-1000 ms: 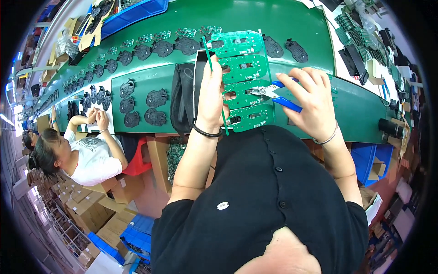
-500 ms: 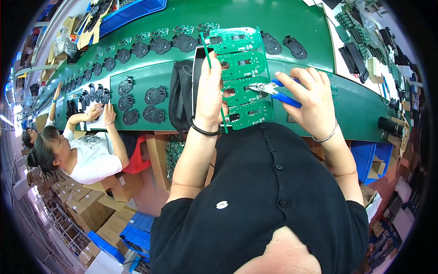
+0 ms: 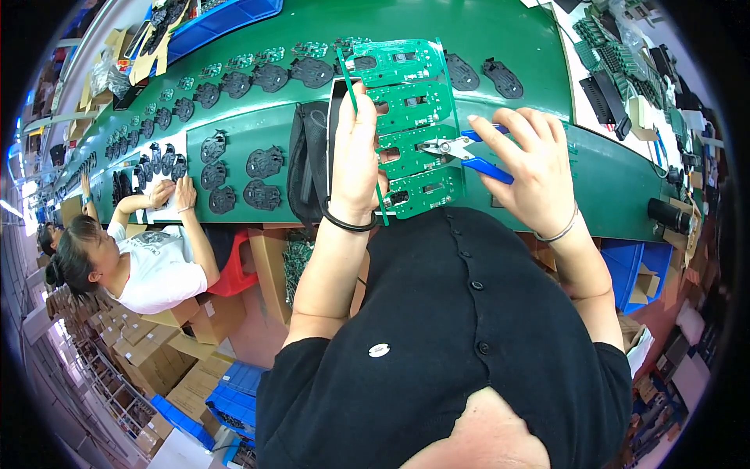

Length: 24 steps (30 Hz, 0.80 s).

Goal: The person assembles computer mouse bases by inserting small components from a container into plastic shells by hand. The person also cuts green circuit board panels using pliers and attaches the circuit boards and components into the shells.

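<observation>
My left hand (image 3: 358, 156) is closed on the left edge of a green circuit board panel (image 3: 414, 107), made of several joined boards with cut-out slots. The panel is held up above the bench, in front of my chest. In my right hand (image 3: 535, 168) is a pair of cutting pliers (image 3: 478, 164) with blue handles. Its metal jaws rest at a component on the second board from the near end, and the handles are spread somewhat. Whether the tips touch the part is too small to tell.
On the green bench (image 3: 516, 55) lie rows of black mouse-shaped shells (image 3: 269, 77) and small green boards (image 3: 311, 49). A black pouch (image 3: 307, 156) lies left of the panel. Stacked boards (image 3: 605, 59) stand at right. A co-worker (image 3: 160, 262) handles shells at left.
The panel and my left hand have shifted slightly up and left. The pliers have moved a little with them and stay at the same board.
</observation>
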### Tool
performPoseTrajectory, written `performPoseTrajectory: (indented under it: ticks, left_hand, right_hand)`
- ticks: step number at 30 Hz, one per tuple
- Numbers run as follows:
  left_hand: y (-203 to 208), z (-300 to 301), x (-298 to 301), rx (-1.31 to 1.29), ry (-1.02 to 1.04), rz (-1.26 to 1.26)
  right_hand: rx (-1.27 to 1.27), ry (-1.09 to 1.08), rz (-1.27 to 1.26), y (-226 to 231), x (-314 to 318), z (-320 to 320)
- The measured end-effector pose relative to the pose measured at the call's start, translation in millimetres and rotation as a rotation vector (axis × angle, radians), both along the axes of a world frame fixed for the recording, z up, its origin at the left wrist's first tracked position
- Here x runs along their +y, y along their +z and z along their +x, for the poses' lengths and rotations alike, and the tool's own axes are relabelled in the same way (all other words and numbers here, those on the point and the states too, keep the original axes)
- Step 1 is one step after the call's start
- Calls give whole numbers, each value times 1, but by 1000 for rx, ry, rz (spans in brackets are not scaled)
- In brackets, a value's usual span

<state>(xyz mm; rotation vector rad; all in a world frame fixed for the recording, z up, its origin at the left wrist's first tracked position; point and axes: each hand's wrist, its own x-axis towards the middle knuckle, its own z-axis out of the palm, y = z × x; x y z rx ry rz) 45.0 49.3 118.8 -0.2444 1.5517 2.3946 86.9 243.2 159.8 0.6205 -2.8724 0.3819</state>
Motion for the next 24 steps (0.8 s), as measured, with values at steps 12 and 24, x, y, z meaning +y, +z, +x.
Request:
performPoseTrajectory:
  ticks: [12,24]
  left_hand:
    - [0,-2,-2,-19,37,-85]
    - [5,-1,3,-5,79,-172]
  right_hand:
    - [11,-1,-88,-8,1,-2]
    - [-13,6,-19,-13,-1,1]
